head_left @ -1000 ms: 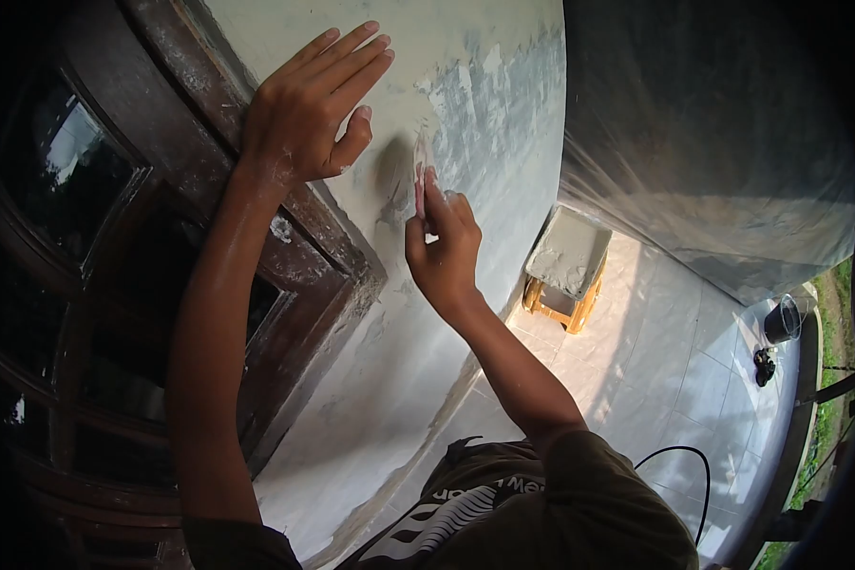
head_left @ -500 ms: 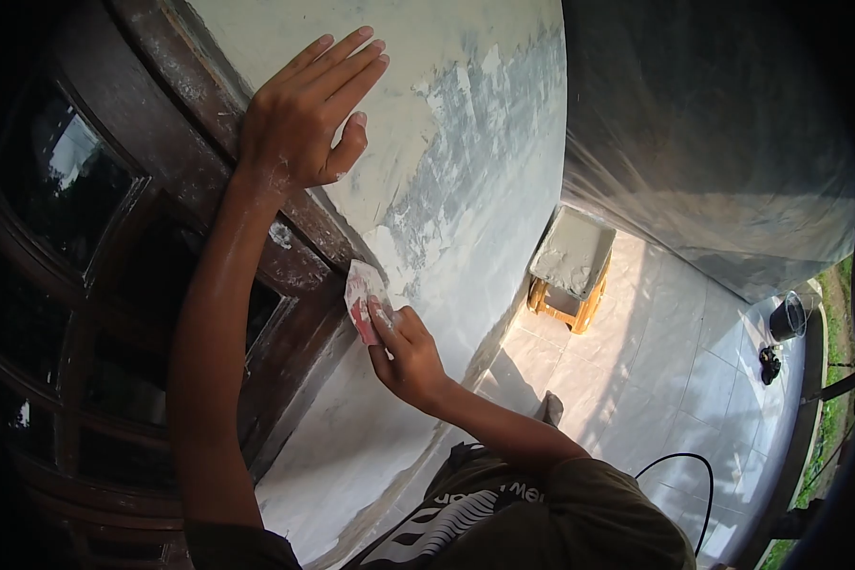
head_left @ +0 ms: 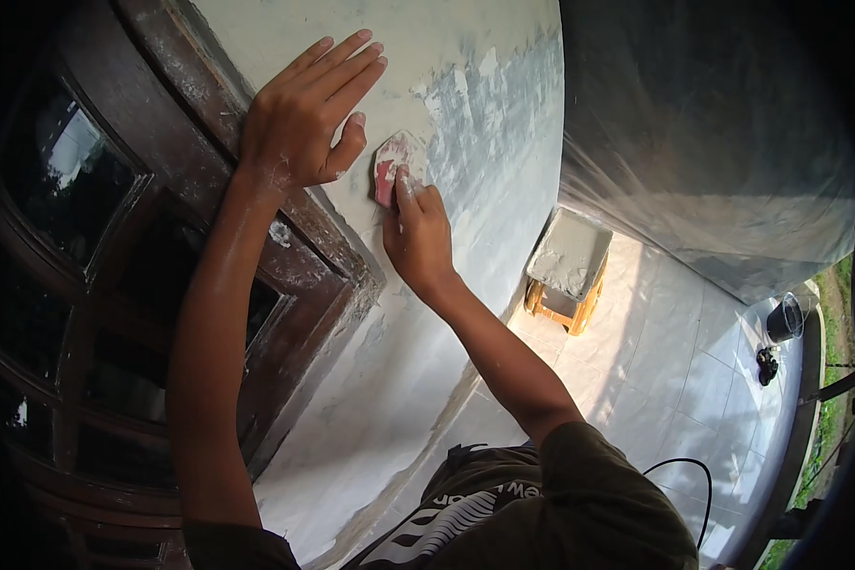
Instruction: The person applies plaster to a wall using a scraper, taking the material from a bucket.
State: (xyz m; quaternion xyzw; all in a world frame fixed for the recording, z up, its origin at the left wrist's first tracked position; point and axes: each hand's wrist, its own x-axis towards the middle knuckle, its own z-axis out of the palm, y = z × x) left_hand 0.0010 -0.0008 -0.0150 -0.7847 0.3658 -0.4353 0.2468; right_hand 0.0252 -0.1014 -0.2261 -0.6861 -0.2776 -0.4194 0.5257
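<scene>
My right hand (head_left: 422, 233) grips a small red putty scraper (head_left: 386, 180) smeared with pale filler. Its blade lies against the wall (head_left: 484, 142), where a cream coat borders a patchy grey stretch. Up and to the left, my left hand (head_left: 299, 119) rests with fingers stretched out by the edge of the dark wooden frame (head_left: 299, 252), holding nothing. White dust marks its wrist.
A tray of pale filler (head_left: 570, 252) stands on an orange-yellow stool (head_left: 578, 318) on the tiled floor (head_left: 655, 351). Clear sheeting (head_left: 703, 161) hangs at the right. Beyond are a dark bucket (head_left: 785, 319) and a black cable (head_left: 708, 484). Glass panes (head_left: 66, 180) fill the left.
My right hand has moved the scraper up the wall from the frame's lower corner to beside my left hand. That corner now shows uncovered. My left hand has stayed in place.
</scene>
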